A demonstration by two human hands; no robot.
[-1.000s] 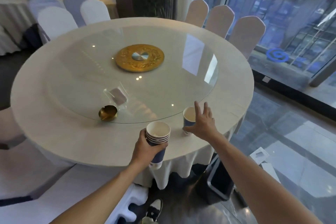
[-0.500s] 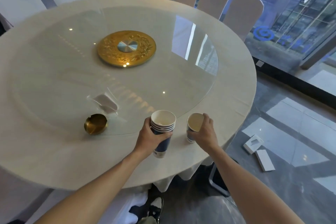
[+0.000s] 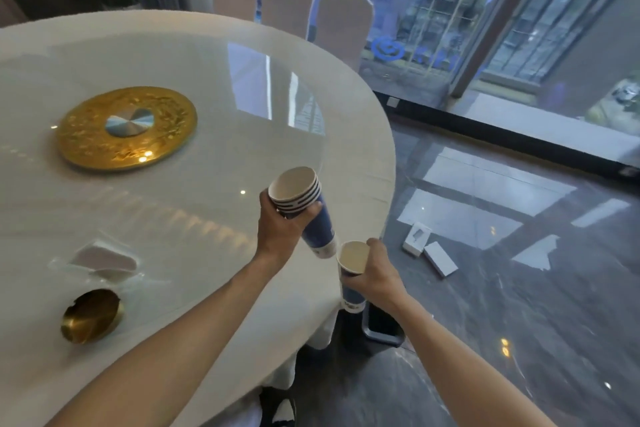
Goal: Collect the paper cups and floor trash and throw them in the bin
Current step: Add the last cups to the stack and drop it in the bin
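My left hand [image 3: 282,232] grips a stack of several nested blue-and-white paper cups [image 3: 304,204], tilted with the mouths toward the upper left, above the round table's right edge. My right hand [image 3: 377,274] holds a single blue paper cup [image 3: 353,267] just below and right of the stack's base, lifted off the table at its rim. Two pieces of white box trash [image 3: 417,238] [image 3: 440,258] lie on the dark floor to the right of the table. No bin is clearly recognisable.
The round table [image 3: 207,305] carries a glass turntable with a gold centre disc [image 3: 126,128], a gold ashtray [image 3: 90,315] and a clear plastic wrapper [image 3: 104,262]. Covered chairs [image 3: 287,0] stand behind. A dark metal-framed object [image 3: 382,326] sits under the table edge. Glass windows line the right side.
My right hand closed on the single cup and lifted it off the table toward the right. My left hand tilted the cup stack and moved right. The view swung right.
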